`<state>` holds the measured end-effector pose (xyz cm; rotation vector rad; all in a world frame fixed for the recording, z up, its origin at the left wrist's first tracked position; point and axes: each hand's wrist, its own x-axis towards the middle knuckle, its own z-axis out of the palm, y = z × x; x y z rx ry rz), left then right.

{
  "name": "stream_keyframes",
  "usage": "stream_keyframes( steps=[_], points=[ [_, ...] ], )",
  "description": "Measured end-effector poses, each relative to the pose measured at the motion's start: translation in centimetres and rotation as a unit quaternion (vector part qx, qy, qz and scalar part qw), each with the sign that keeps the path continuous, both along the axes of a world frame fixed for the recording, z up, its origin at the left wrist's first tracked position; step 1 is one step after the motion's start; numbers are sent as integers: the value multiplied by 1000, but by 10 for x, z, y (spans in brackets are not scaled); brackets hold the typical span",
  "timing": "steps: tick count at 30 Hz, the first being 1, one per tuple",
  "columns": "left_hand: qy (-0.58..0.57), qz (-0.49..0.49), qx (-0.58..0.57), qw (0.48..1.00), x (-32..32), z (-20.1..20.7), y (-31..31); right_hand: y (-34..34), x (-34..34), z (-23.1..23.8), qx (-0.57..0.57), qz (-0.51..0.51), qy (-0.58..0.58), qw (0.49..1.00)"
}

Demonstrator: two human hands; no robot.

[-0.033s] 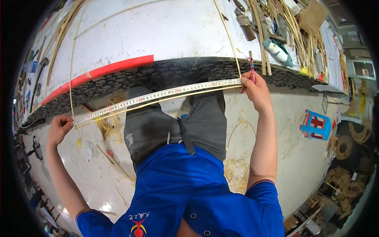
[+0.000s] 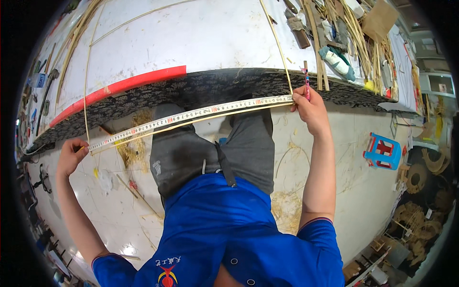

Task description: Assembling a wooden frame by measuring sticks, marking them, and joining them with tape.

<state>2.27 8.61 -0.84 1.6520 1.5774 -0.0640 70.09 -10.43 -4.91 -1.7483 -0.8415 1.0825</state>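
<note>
A white tape measure (image 2: 204, 112) is stretched between my two hands, in front of the table's near edge. Just below it runs a thin pale bamboo strip (image 2: 169, 127), the near side of a four-sided frame of strips. My left hand (image 2: 71, 157) pinches the tape's left end at the frame's left corner. At the opposite corner, my right hand (image 2: 311, 112) grips the tape's other end between thumb and fingers. A pink patterned pencil (image 2: 307, 80) stands up out of that same hand. The frame's side strips reach away over the tabletop.
The white table (image 2: 215, 38) has a red strip (image 2: 119, 88) along its front edge and a dark patterned cloth below. Tools, a wrapped blade and bamboo strips (image 2: 356, 36) lie at its right. A blue and red stool (image 2: 382, 151) stands on the floor at right, among shavings (image 2: 287, 210).
The pencil in my right hand has tipped slightly to the right. Both hands, the tape and the frame stay practically where they were.
</note>
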Motion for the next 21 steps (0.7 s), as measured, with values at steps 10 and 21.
stream_keyframes(
  steps=[10, 21],
  points=[
    [8, -28, 8, 1000, 0, 4, -6, -5, -1, -9, 14, -24, 104, 994],
    [43, -33, 15, 998, 24, 11, -12, -10, 2, -18, 29, -61, 115, 991]
  ],
)
